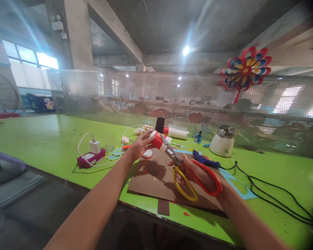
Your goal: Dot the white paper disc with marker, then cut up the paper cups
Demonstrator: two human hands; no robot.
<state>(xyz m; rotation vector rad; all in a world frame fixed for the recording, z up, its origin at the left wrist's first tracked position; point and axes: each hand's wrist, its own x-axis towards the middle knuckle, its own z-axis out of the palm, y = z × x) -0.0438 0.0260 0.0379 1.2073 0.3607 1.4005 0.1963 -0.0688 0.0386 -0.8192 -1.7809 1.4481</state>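
Note:
My right hand [198, 173] grips a pair of scissors [190, 175] with one red and one yellow handle, its fingers through the loops. The grey blades point up and left into a small red and white paper piece [158, 140]. My left hand [141, 144] pinches that piece from the left, holding it above the table. Both hands hover over a brown cardboard sheet [156, 180] lying on the green table [47, 142] near its front edge.
A maroon power bank with a white charger and cable [91, 154] lies to the left. Paper scraps [143, 130], a white roll [176, 133], a blue glue gun [206, 160] with a black cord, and a white pot [222, 141] sit behind. A mesh screen [172, 97] carries a paper flower [246, 69].

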